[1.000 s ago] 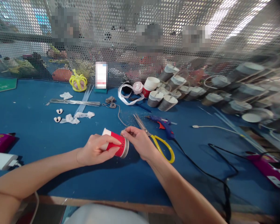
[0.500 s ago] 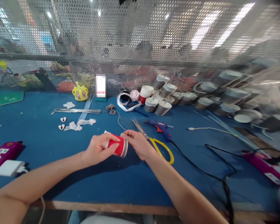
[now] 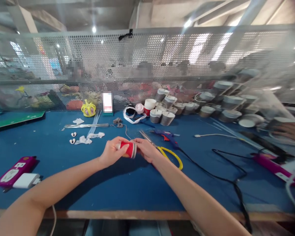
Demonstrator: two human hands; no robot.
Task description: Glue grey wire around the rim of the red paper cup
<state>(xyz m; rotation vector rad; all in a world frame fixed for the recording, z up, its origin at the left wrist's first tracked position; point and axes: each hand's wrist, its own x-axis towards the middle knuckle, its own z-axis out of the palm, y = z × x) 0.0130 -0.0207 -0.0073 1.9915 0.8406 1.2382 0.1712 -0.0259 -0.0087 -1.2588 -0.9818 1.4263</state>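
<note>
The red paper cup is being held on its side just above the blue work surface, near the centre of the bench, with its base pointing toward 3 o'clock. The left hand is being wrapped around the cup body from 9 o'clock, fingers curled closed over the top and thumb pressed underneath. The right hand is being brought against the base end from 3 o'clock. Its fingertips are being drawn together at the base rim, nearly closed, but whether anything is being pinched between them cannot be told. A thin grey cord is being led from a small coil at 12 o'clock down toward those fingertips (its end is hidden there).

The yellow-handled scissors are lying at 3 o'clock of the cup, partly under the right wrist. The blue glue gun is lying at 2 o'clock, with its black cable trailing toward 4 o'clock. A group of paper cups is being kept at 1 o'clock against the perforated screen. A yellow crown shape is standing at 11 o'clock, and metal rods are lying at 10 o'clock. A purple power strip with a white adapter is lying at 8 o'clock. Another person's hand is showing at the far 3 o'clock edge.
</note>
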